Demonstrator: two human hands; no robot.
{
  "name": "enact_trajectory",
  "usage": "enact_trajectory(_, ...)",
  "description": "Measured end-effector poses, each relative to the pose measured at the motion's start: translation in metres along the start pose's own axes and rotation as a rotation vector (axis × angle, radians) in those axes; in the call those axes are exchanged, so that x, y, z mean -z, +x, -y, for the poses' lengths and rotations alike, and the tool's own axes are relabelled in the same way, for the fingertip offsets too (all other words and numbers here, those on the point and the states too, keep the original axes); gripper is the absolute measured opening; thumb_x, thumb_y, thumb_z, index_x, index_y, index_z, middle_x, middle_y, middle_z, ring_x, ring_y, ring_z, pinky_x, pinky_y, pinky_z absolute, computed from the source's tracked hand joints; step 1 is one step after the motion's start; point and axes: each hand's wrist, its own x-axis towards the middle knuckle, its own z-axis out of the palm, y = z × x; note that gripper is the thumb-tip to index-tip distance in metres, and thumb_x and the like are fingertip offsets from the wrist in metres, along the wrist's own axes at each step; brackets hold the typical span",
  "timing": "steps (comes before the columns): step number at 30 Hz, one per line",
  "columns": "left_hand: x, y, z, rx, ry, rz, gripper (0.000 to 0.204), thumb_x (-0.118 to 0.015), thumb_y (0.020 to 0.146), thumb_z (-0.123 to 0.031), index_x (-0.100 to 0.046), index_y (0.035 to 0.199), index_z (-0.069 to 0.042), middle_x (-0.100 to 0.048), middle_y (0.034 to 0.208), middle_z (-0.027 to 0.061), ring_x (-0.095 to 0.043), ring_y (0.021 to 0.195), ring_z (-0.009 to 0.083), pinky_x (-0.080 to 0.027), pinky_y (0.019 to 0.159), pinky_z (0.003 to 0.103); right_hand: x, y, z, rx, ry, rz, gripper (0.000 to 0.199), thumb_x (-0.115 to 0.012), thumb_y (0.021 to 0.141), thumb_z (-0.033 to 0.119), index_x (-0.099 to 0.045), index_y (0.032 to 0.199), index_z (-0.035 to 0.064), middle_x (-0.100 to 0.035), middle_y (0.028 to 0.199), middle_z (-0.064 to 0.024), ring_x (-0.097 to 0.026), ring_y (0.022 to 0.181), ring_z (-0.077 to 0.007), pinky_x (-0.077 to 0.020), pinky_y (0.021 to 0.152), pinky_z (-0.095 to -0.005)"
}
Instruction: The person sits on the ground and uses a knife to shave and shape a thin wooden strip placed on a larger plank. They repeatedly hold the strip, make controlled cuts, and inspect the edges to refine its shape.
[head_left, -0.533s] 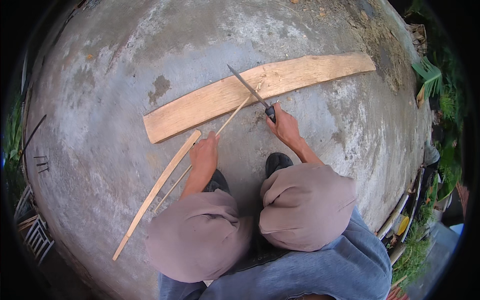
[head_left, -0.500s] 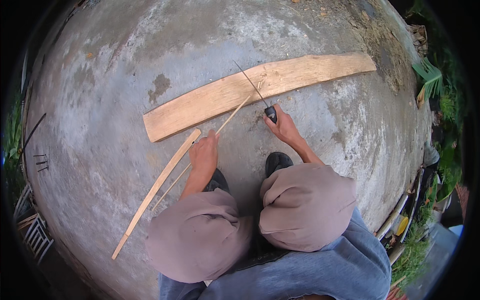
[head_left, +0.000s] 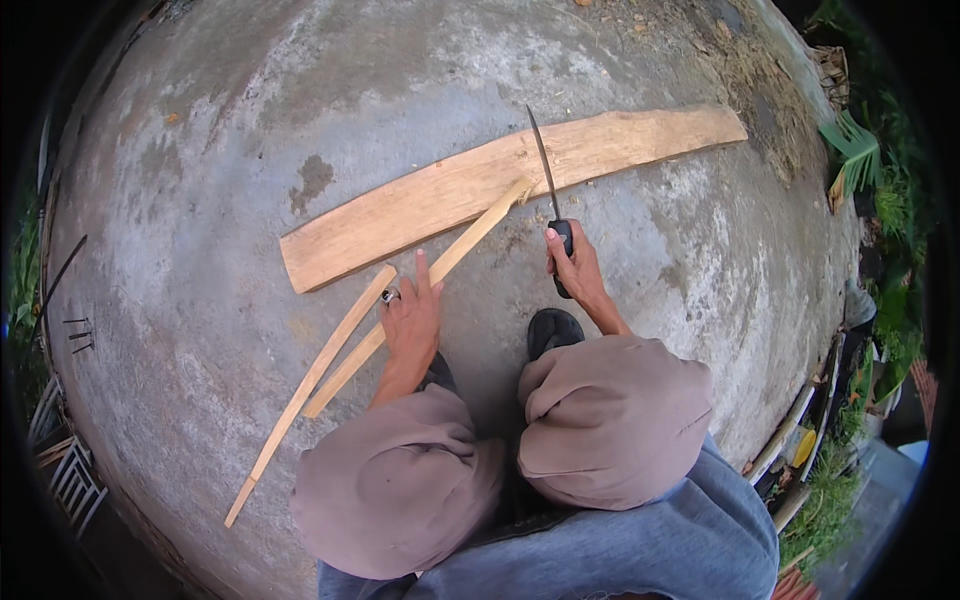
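My left hand (head_left: 408, 322) is closed on a pale wooden strip (head_left: 470, 238), with the index finger stretched out beside it. The strip slants up to the right, its frayed far tip resting on a wide plank (head_left: 375, 222). My right hand (head_left: 575, 266) grips the black handle of a long knife (head_left: 544, 160). The blade points away from me, over the plank and just right of the strip's tip. A second wooden strip (head_left: 300, 405) lies on the ground left of my left hand, its upper end near my ringed finger.
Stained concrete ground (head_left: 200, 300) surrounds the plank. My shoes (head_left: 553, 328) are close behind the hands. A few dark rods (head_left: 80, 335) lie at the far left. Plants (head_left: 858, 150) and a yellow container (head_left: 803, 447) line the right edge.
The strip in my left hand has turned from its thin edge to its broad face. My left index finger has stretched out. The knife has swung more upright and shifted right.
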Motion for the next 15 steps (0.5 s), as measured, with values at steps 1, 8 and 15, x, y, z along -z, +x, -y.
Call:
enact_trajectory(1,-0.002,0.0,0.002,-0.004,-0.013,0.002,0.06,-0.052,0.107,-0.037,-0.035,0.162,-0.02,-0.063,0.105,0.0174,-0.067,0.083,0.0381,-0.052,0.08,0.052,0.0,0.0,-0.001,0.016,-0.054,-0.003,0.039,-0.059,0.106,0.042,-0.054,0.115,0.0035,-0.059,0.074,-0.0048,-0.061,0.059,-0.015,-0.0503,0.056,-0.0322)
enact_trajectory(8,0.029,0.008,0.001,-0.043,-0.116,0.086,0.049,-0.051,0.108,-0.037,-0.047,0.156,-0.028,-0.066,0.094,0.0162,-0.069,0.08,0.0372,-0.054,0.069,0.05,0.004,-0.001,-0.004,0.094,-0.25,-0.04,0.044,-0.06,0.104,0.044,-0.054,0.117,0.0027,-0.063,0.076,-0.0173,-0.066,0.07,-0.0317,-0.0504,0.066,-0.0427)
enact_trajectory(15,0.096,0.006,0.01,0.073,-0.128,0.264,0.035,-0.045,0.111,-0.038,-0.062,0.111,-0.007,-0.072,0.089,0.0254,-0.07,0.088,0.0474,-0.052,0.071,0.057,-0.007,-0.005,0.035,0.104,-0.375,0.159,0.045,-0.059,0.104,0.044,-0.055,0.116,0.0007,-0.067,0.081,-0.0241,-0.067,0.077,-0.0436,-0.0505,0.07,-0.0505)
